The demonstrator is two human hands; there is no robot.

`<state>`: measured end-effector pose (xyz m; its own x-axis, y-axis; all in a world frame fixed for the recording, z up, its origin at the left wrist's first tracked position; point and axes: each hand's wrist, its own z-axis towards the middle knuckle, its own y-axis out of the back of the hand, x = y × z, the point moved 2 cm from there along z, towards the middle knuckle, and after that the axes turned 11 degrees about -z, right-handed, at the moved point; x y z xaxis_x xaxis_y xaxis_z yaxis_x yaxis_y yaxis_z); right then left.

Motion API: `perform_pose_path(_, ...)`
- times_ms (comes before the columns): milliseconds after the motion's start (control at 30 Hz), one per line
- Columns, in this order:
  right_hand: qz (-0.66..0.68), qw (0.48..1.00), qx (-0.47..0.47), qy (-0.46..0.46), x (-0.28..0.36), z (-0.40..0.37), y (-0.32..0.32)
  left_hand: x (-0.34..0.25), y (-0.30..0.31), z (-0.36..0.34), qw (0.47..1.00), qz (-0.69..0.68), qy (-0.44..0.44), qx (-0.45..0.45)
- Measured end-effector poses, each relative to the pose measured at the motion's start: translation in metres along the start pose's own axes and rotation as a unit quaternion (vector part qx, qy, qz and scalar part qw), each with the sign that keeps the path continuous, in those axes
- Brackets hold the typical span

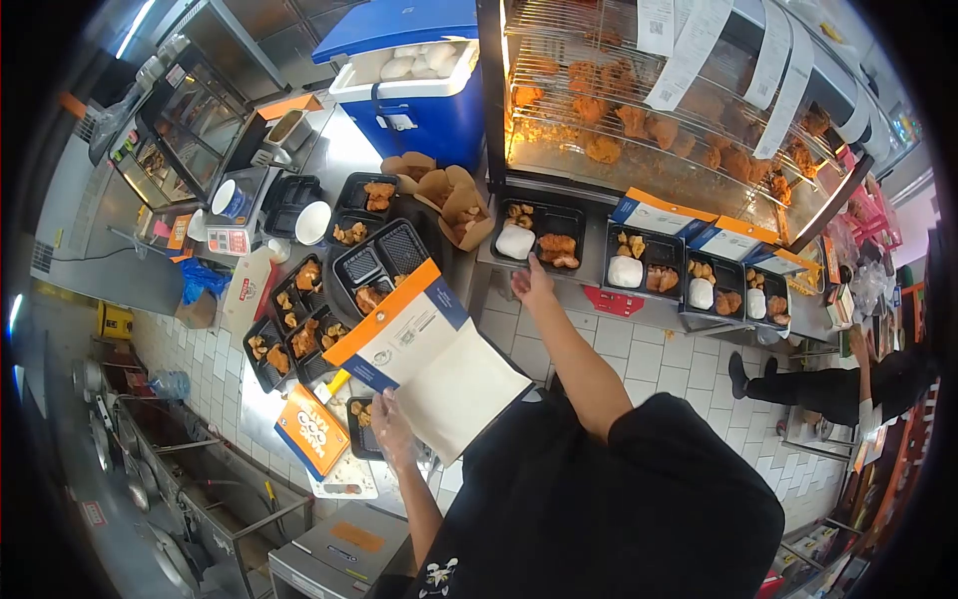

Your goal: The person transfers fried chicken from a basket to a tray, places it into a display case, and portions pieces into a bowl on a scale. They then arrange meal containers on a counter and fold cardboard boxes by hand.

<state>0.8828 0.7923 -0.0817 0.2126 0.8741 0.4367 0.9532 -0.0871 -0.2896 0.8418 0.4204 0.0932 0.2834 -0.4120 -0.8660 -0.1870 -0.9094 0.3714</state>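
Observation:
My left hand (391, 427) grips the lower left edge of an unfolded cardboard sleeve (449, 384), orange, blue and white along its top with a plain inner face. My right hand (534, 284) is at the front edge of a black tray (571, 222) holding a white wrapped bun-like item (515, 242) and fried chicken (559, 250); whether it grips the tray is unclear, its fingers being partly extended. Right of that tray stand several similar filled trays with orange and blue sleeves (663, 222) behind them. More black trays with chicken (304, 339) lie left of the sleeve.
A heated glass cabinet (496, 100) with fried chicken stands behind the trays. Left of it are a blue cooler (439, 130) and brown cardboard boxes (436, 187). An orange printed box (312, 431) lies at lower left. Another person (843, 391) stands at the far right.

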Motion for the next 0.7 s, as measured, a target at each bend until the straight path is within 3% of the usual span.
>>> perform_pose_path(233, 0.044, 0.982, -0.174, 0.051, -0.008, 0.018, -0.018, 0.02, 0.017, 0.014, 0.996, -0.078, -0.035, -0.036)
perform_pose_path(333, 0.101, 0.981, -0.086, 0.142, -0.02, 0.013, 0.006, 0.034, 0.019, 0.033, 0.99, -0.132, -0.029, -0.033)
perform_pose_path(433, 0.08, 0.979, -0.059, 0.177, -0.029, 0.01, 0.03, 0.035, 0.015, 0.045, 0.974, -0.212, -0.076, -0.028)
perform_pose_path(700, -0.03, 0.971, 0.094, 0.217, -0.014, -0.019, 0.063, -0.012, 0.0, 0.059, 0.985, -0.136, -0.085, -0.058)
